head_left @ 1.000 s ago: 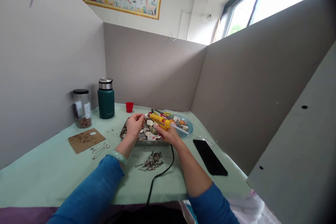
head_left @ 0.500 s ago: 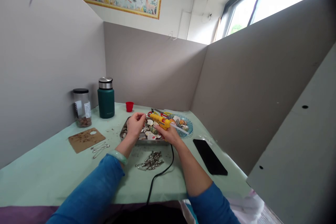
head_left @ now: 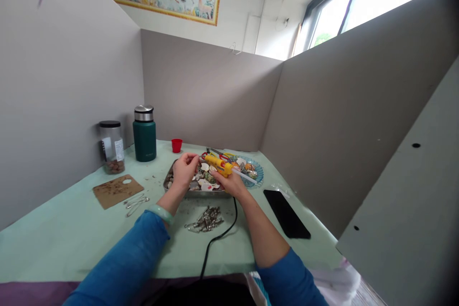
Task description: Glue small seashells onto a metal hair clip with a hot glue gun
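Many shells [head_left: 208, 186] lie in the tray [head_left: 210, 194], with a heap of metal bits [head_left: 206, 220] before it, so much gluing seems left. My right hand [head_left: 233, 184] grips the glue gun [head_left: 219, 166] above the tray; my left hand [head_left: 184, 172] is pinched by its tip, on what I cannot tell.

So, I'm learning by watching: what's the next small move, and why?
Perhaps ease the yellow glue gun in the right hand slightly back: it points toward the nearby left hand, whose fingers are pinched together; what they hold, if anything, is unclear.
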### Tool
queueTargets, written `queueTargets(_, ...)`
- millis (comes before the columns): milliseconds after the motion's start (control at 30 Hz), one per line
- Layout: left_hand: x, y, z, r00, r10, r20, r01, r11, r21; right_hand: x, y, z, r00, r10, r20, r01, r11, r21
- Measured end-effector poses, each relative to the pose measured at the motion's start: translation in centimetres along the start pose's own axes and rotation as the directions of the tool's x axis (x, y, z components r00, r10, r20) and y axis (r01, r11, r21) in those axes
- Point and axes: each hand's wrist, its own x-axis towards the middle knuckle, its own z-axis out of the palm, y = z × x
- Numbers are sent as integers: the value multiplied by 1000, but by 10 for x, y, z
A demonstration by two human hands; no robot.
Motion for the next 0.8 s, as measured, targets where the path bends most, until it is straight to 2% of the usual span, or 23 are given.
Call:
queueTargets(700,0,3,1,1000,-27,-15,26,999,-35,0,-3,-1,1000,-1,-11,1,999,-52)
queueTargets(800,-1,4,1,1000,-16,-13,16,1000,-24,0,-4,-2,1000,23,0,-23,1000,-12)
